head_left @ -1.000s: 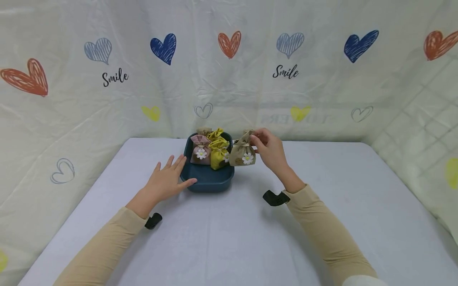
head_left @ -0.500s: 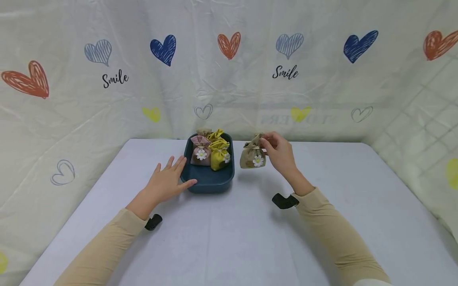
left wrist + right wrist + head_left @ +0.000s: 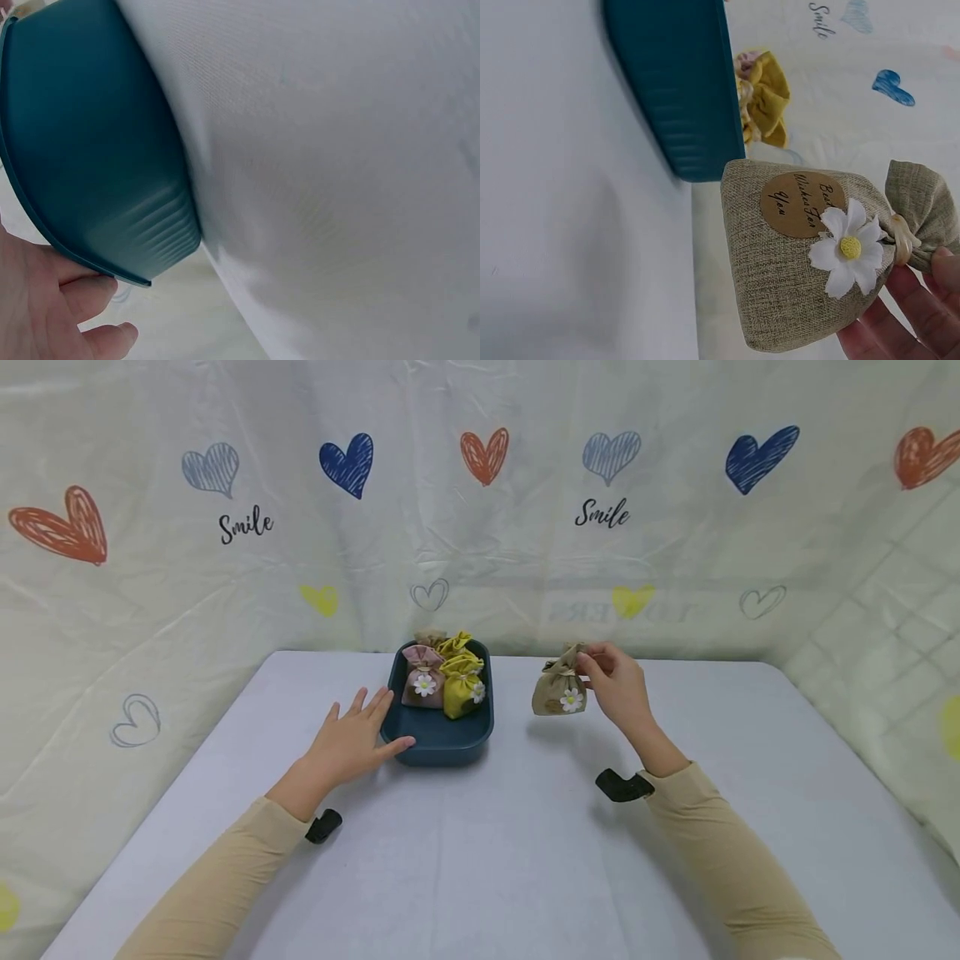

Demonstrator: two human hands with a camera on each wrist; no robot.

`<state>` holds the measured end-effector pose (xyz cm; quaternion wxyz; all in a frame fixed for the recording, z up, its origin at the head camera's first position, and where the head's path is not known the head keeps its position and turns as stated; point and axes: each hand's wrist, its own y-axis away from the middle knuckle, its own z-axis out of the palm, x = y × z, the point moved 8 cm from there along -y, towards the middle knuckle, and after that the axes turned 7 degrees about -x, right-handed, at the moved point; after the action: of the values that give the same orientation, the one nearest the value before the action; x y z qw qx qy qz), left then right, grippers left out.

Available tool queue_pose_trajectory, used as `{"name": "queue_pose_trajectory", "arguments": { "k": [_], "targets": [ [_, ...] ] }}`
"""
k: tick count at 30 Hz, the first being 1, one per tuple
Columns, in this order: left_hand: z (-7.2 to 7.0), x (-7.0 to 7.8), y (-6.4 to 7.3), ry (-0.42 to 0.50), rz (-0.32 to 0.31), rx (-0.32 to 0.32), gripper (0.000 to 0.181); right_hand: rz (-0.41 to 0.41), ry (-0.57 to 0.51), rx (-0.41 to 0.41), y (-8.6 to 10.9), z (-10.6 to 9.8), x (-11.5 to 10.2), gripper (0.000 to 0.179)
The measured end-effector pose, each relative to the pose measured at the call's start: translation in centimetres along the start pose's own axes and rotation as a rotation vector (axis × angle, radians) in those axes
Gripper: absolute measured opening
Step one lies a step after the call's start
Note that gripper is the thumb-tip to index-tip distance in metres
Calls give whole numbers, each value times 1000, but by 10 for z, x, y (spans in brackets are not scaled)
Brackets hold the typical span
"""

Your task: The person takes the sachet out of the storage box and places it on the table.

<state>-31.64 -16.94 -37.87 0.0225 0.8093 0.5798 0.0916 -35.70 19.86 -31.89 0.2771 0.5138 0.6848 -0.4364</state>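
My right hand [image 3: 617, 687] pinches the gathered neck of a beige cloth drawstring pouch [image 3: 553, 693] and holds it over the table, right of the basin. In the right wrist view the pouch [image 3: 780, 292] carries a white daisy [image 3: 847, 247] and a round brown label reading "Best Wishes For You". My left hand [image 3: 347, 743] lies with spread fingers along the left rim of a dark teal plastic basin [image 3: 442, 752]. In the left wrist view its fingers touch the rim of that basin [image 3: 90, 142]. Inside stand a pink pouch [image 3: 422, 692], yellow pouches [image 3: 459, 702] and a beige pouch [image 3: 430, 637] behind.
A white cloth covers the table [image 3: 480, 860]. Behind it hangs a pale curtain [image 3: 525, 552] printed with hearts and "Smile". A black strap piece [image 3: 624, 786] juts from the right wrist, and another black piece [image 3: 324, 827] from the left.
My right hand has carried the beige pouch rightward, from beside the basin's right rim to a spot well apart from it. The left hand and the basin have stayed put.
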Motion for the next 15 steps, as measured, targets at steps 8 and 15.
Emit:
{"name": "queue_pose_trajectory", "arguments": {
  "k": [8, 15],
  "targets": [
    [0, -1, -1, -5, 4, 11, 99, 1, 33, 20, 4, -17, 12, 33],
    [1, -2, -2, -19, 2, 8, 99, -2, 19, 29, 5, -30, 23, 35]
  ]
}}
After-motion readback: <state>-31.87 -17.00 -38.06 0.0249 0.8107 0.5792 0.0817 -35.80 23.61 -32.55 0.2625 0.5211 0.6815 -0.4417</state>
